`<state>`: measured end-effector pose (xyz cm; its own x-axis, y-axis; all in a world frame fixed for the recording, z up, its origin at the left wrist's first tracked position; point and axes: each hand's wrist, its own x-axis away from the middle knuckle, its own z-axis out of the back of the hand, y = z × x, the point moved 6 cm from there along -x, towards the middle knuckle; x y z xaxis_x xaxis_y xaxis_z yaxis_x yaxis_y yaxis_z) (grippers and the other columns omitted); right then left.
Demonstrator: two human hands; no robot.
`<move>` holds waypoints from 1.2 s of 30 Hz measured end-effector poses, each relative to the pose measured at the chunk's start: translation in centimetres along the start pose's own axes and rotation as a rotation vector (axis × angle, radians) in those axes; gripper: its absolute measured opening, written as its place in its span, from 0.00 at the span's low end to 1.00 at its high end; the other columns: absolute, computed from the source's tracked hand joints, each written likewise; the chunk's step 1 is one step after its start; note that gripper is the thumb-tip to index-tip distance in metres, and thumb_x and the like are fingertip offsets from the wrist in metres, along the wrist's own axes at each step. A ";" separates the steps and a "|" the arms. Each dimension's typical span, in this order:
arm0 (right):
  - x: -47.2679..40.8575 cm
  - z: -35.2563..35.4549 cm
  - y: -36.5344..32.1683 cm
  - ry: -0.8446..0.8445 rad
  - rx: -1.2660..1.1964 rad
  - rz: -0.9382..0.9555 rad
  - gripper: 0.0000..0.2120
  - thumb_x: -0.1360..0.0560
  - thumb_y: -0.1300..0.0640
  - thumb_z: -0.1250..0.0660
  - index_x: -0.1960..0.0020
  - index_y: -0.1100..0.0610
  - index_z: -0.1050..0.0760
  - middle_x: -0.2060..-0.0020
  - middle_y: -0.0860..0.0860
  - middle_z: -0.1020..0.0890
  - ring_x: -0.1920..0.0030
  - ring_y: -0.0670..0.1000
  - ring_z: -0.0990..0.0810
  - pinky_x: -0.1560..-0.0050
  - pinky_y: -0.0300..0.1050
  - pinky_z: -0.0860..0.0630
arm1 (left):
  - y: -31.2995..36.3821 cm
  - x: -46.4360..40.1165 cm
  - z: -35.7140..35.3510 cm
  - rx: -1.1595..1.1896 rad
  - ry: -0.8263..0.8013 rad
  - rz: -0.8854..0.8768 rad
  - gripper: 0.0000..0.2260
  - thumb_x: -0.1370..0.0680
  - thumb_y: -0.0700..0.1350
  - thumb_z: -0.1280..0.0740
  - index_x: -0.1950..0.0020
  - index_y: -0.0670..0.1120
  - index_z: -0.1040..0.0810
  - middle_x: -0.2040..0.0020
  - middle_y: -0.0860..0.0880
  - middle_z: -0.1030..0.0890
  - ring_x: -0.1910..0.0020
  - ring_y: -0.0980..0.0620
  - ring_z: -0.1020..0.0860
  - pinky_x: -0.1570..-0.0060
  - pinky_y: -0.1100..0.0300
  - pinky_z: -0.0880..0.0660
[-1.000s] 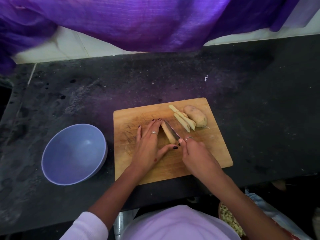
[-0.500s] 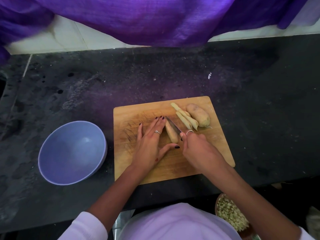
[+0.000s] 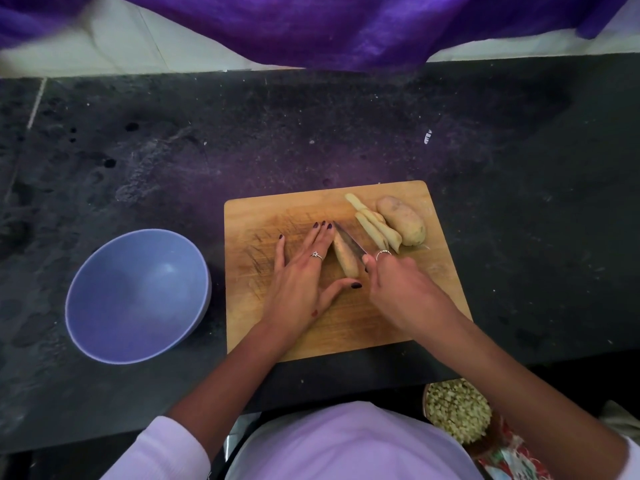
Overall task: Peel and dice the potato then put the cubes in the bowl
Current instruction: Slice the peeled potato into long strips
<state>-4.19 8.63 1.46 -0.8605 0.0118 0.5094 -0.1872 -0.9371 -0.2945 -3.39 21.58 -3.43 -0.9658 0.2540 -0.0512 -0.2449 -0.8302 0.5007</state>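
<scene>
A square light-brown wooden cutting board lay on a dark speckled stone counter, just right of centre. On the board, the left hand lay flat with straight fingers beside a pale peeled potato wedge, its thumb reaching under the wedge's near end at 5 o'clock of the palm. The right hand, wearing a ring, was clenched around the handle of a narrow steel-bladed knife; the handle itself was hidden inside the fist. The blade ran along the wedge's right edge, its tip pointing toward 11 o'clock, close to the left fingertips.

At 2 o'clock from the wedge, near the board's far right corner, lay several cut pale potato sticks, and touching them on their right a larger tan potato half.

A round lavender bowl stood on the counter at 9 o'clock of the board, just beside it, holding no potato.

Purple cloth hung across the top at 12 o'clock. At 5 o'clock, below the counter edge, sat a dish of small pale diced pieces.
</scene>
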 end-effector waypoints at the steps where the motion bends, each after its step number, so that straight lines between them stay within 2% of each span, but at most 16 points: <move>1: -0.1 -0.1 0.0 0.001 -0.007 -0.003 0.17 0.17 0.48 0.53 0.48 0.55 0.29 0.58 0.53 0.27 0.61 0.52 0.25 0.61 0.46 0.31 | 0.0 0.0 0.0 0.000 0.000 -0.003 0.43 0.29 0.72 0.52 0.23 0.46 0.45 0.23 0.51 0.43 0.26 0.60 0.51 0.25 0.48 0.60; 4: -0.4 -0.2 0.0 -0.011 -0.027 -0.011 0.18 0.17 0.47 0.53 0.48 0.56 0.29 0.54 0.55 0.25 0.59 0.53 0.24 0.60 0.47 0.30 | -0.1 0.0 -0.1 -0.012 -0.006 0.001 0.42 0.29 0.72 0.51 0.23 0.46 0.45 0.23 0.51 0.44 0.26 0.61 0.51 0.25 0.49 0.60; 9: -0.6 0.0 0.0 -0.042 -0.062 -0.008 0.18 0.17 0.48 0.52 0.46 0.57 0.28 0.53 0.56 0.24 0.61 0.52 0.24 0.63 0.45 0.32 | 0.0 -0.1 -0.2 -0.026 -0.017 0.003 0.41 0.28 0.70 0.49 0.22 0.47 0.46 0.23 0.51 0.45 0.26 0.61 0.52 0.25 0.48 0.60; 13: -0.7 0.1 -0.2 -0.076 -0.069 -0.025 0.18 0.17 0.48 0.52 0.45 0.58 0.28 0.52 0.56 0.25 0.58 0.53 0.24 0.60 0.46 0.31 | 0.0 0.0 -0.1 -0.022 -0.007 -0.002 0.41 0.28 0.71 0.50 0.23 0.46 0.45 0.23 0.50 0.44 0.26 0.60 0.51 0.25 0.48 0.60; 19: -1.8 0.9 -1.3 -0.101 -0.060 0.016 0.15 0.17 0.49 0.51 0.54 0.55 0.32 0.62 0.51 0.28 0.63 0.49 0.27 0.65 0.44 0.34 | 0.0 0.0 -0.1 -0.023 -0.017 0.000 0.40 0.28 0.71 0.51 0.22 0.47 0.46 0.23 0.51 0.44 0.26 0.61 0.51 0.25 0.49 0.61; 21: -2.2 1.1 -1.7 -0.096 -0.050 0.023 0.16 0.17 0.49 0.52 0.50 0.57 0.29 0.62 0.51 0.28 0.63 0.49 0.27 0.65 0.44 0.34 | 0.0 0.0 -0.1 -0.021 -0.025 0.005 0.40 0.28 0.70 0.49 0.22 0.47 0.46 0.23 0.51 0.44 0.26 0.62 0.51 0.25 0.49 0.62; 23: -2.5 1.1 -2.0 -0.105 -0.038 0.015 0.18 0.17 0.49 0.52 0.45 0.59 0.28 0.58 0.53 0.28 0.59 0.52 0.27 0.60 0.45 0.33 | 0.0 0.0 -0.1 -0.028 -0.020 0.002 0.40 0.27 0.70 0.50 0.22 0.47 0.46 0.23 0.50 0.43 0.26 0.61 0.51 0.25 0.49 0.62; 26: -2.6 0.8 -2.2 -0.131 -0.036 -0.006 0.18 0.17 0.49 0.52 0.42 0.59 0.29 0.56 0.54 0.28 0.57 0.52 0.28 0.58 0.47 0.32 | -0.1 0.1 0.0 -0.040 -0.007 0.008 0.40 0.28 0.70 0.52 0.23 0.47 0.45 0.23 0.50 0.42 0.25 0.61 0.49 0.26 0.51 0.63; 31: -1.1 0.8 -1.1 -0.206 0.030 -0.030 0.13 0.17 0.51 0.48 0.42 0.58 0.29 0.59 0.52 0.30 0.62 0.49 0.28 0.66 0.43 0.34 | 0.1 0.1 0.0 -0.058 -0.001 0.009 0.39 0.26 0.69 0.50 0.23 0.46 0.45 0.23 0.49 0.42 0.26 0.60 0.50 0.26 0.51 0.62; 34: -0.6 1.0 -1.0 -0.235 0.054 -0.064 0.13 0.17 0.52 0.46 0.40 0.59 0.30 0.59 0.52 0.31 0.62 0.50 0.28 0.60 0.46 0.32 | 0.2 0.1 0.1 -0.054 -0.019 0.007 0.39 0.26 0.68 0.47 0.22 0.46 0.46 0.23 0.49 0.44 0.26 0.61 0.52 0.26 0.52 0.63; 36: -1.0 1.1 -1.2 -0.224 0.042 -0.080 0.15 0.17 0.51 0.48 0.40 0.59 0.30 0.62 0.52 0.32 0.65 0.49 0.29 0.60 0.46 0.32 | 0.3 0.0 0.1 -0.066 -0.028 0.006 0.39 0.26 0.68 0.48 0.22 0.46 0.47 0.23 0.50 0.45 0.26 0.61 0.53 0.26 0.53 0.63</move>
<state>-2.57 9.35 2.14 -0.7163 0.0133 0.6977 -0.2267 -0.9500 -0.2147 -3.49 21.38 -3.24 -0.9647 0.2622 -0.0234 -0.2452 -0.8625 0.4427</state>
